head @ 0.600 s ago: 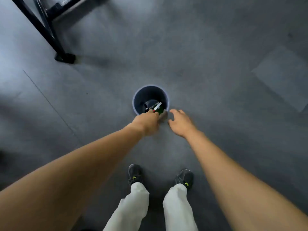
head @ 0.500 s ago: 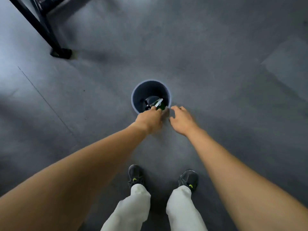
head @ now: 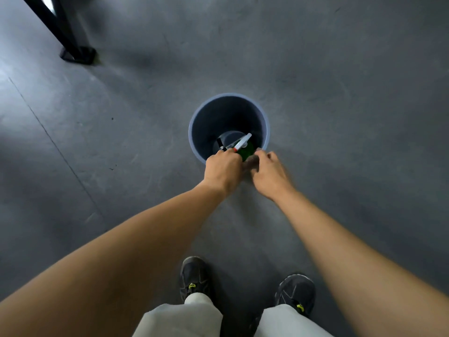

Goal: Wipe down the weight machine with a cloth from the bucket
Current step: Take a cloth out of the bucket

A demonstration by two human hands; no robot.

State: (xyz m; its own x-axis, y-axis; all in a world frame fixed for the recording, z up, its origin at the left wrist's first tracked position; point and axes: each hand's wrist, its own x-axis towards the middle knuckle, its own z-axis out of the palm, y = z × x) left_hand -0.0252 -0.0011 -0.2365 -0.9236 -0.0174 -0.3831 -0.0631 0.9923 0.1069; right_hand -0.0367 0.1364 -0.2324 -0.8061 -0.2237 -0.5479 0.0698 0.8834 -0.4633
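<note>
Standing over a grey-blue bucket (head: 228, 95) at the centre of the frame, the person has both hands at its near rim. The left hand (head: 222, 170) has its fingers curled under, clasping a grey cloth (head: 251, 163) that shows as a blurred wad between the two hands, at the rim. The right hand (head: 269, 175) touches the cloth with bent fingers; whether they grip it cannot be told. Inside the bucket lies a green spray bottle (head: 243, 144) with a white trigger head. A black machine frame leg (head: 56, 27) stands on the grey floor (head: 340, 69) at the upper left, well apart from the bucket.
</note>
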